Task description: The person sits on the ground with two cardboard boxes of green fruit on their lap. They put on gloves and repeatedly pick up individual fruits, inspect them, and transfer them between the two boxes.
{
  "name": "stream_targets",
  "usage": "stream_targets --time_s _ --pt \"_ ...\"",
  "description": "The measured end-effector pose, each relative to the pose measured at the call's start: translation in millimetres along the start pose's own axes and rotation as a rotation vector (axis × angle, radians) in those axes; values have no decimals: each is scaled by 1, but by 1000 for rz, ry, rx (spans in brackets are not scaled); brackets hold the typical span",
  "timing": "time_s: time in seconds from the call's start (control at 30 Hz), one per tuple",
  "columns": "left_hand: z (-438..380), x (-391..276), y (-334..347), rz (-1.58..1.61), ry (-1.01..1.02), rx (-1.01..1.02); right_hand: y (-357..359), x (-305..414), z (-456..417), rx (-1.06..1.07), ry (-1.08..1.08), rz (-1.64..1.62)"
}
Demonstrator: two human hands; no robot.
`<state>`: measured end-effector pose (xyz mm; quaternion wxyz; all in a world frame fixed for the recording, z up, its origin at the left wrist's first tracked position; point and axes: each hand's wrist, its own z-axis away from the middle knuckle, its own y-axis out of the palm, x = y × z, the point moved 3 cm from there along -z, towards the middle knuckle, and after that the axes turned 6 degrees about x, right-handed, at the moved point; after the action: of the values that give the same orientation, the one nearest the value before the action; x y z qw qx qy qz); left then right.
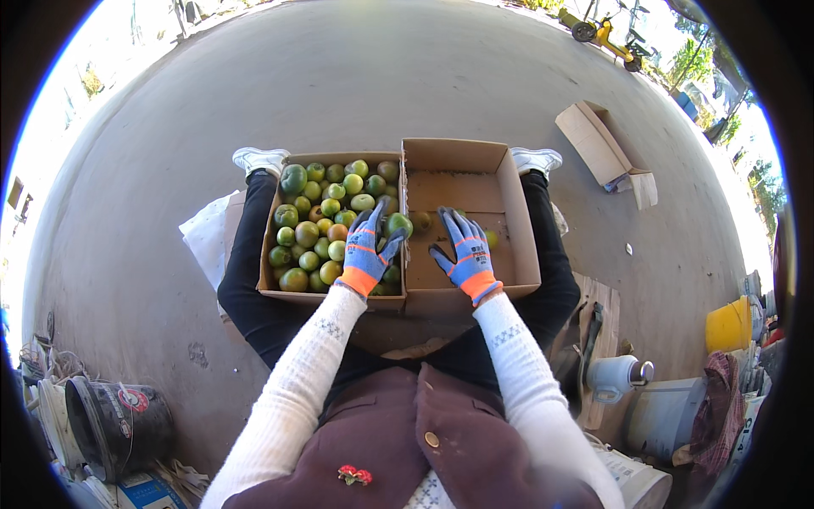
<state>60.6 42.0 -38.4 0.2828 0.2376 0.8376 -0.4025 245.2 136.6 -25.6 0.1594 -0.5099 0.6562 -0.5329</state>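
Two cardboard boxes sit side by side between my legs. Many green and reddish tomatoes (pixel 306 234) fill the left box (pixel 331 295). My left hand (pixel 367 249), in a blue and orange work glove with dark fingertips, is over that box's right side; a larger green tomato (pixel 399 224) is between its thumb and fingers. My right hand (pixel 468 252), gloved alike, reaches into the right box (pixel 455 153) with its thumb spread. Near it lie a brownish tomato (pixel 421 221) and a yellow-green tomato (pixel 491 239), the latter partly hidden by the hand.
An opened carton (pixel 601 143) lies on the concrete floor (pixel 356 76) at right. A white thermos jug (pixel 613 376) rests by a flattened cardboard sheet (pixel 601 305). Buckets, including a black one (pixel 121 423) and a yellow one (pixel 728 324), stand at both sides.
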Motion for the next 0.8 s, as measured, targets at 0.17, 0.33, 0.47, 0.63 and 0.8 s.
stream_targets --time_s 0.17,0.33,0.47,0.63,0.8 --pt "15 -28 39 266 -5 126 -7 17 11 5 -187 -250" --pt "21 -13 47 106 -24 205 2 14 10 123 -36 -256" --pt "19 -45 37 -156 17 289 13 -8 13 53 280 -374" --pt "21 -45 43 -255 126 373 44 -66 9 492 812 -271" --pt "23 -50 44 -282 164 344 58 -103 25 -153 934 -340"
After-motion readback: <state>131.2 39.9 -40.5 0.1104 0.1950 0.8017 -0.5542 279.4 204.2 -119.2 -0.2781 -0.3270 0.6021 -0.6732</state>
